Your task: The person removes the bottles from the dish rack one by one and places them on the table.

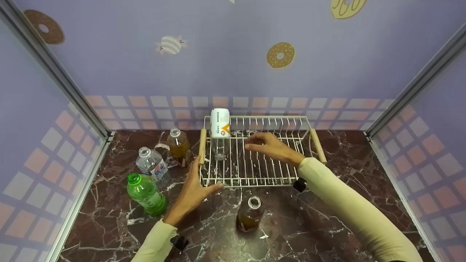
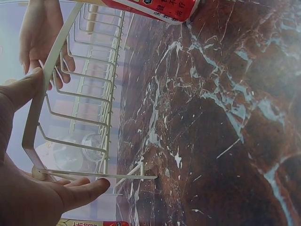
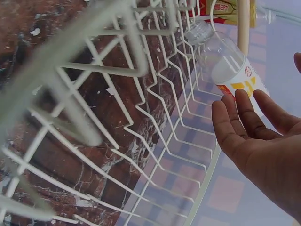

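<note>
A cream wire rack (image 1: 262, 178) with wooden side handles (image 1: 318, 145) stands against the back wall. In its left end lies a clear plastic bottle (image 1: 220, 125) with a white label, tilted neck-down toward the front. My left hand (image 1: 193, 191) rests at the rack's front left corner, thumb along the front rail and fingers spread along the left side. Over the rack's middle hovers my right hand (image 1: 273, 147), its fingers loosely bent with nothing in them. In the right wrist view, this hand's fingertips (image 3: 241, 96) overlap the labelled bottle.
Left of the rack stand a bottle of brown liquid (image 1: 178, 145), a clear bottle (image 1: 154, 169) and a green bottle (image 1: 147, 196). Another bottle of brown liquid (image 1: 249, 216) is upright in front of the rack. Patterned panels enclose the dark marbled tabletop (image 1: 309, 225).
</note>
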`<act>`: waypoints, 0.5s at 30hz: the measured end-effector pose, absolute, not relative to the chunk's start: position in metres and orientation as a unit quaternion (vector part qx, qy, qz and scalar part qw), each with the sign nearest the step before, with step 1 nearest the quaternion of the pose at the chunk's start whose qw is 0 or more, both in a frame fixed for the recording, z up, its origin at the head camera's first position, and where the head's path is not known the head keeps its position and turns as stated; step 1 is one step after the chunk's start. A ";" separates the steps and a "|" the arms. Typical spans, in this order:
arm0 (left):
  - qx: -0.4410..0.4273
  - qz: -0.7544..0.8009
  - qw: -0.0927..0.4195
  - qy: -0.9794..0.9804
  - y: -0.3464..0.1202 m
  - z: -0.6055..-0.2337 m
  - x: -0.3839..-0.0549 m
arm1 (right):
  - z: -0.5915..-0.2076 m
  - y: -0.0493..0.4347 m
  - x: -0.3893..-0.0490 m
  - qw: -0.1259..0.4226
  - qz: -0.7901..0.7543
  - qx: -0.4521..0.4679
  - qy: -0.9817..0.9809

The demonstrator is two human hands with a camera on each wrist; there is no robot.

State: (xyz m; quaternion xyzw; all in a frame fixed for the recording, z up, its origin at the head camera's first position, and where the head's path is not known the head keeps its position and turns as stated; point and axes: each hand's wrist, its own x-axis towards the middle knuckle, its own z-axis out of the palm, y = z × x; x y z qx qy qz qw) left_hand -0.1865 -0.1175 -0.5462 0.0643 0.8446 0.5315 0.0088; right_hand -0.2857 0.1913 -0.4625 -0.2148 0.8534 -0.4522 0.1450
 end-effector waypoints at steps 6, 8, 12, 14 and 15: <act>0.065 0.539 0.014 0.840 -0.119 -0.547 -0.187 | -0.460 0.184 -0.298 0.163 -0.451 -0.195 0.855; 0.064 0.540 0.016 0.839 -0.120 -0.548 -0.187 | -0.460 0.181 -0.302 0.170 -0.452 -0.192 0.854; 0.065 0.542 0.019 0.838 -0.121 -0.549 -0.188 | -0.463 0.177 -0.311 0.176 -0.460 -0.189 0.849; 0.066 0.544 0.021 0.836 -0.120 -0.549 -0.188 | -0.465 0.177 -0.315 0.180 -0.464 -0.187 0.847; 0.067 0.545 0.021 0.835 -0.120 -0.549 -0.188 | -0.467 0.177 -0.317 0.183 -0.462 -0.186 0.848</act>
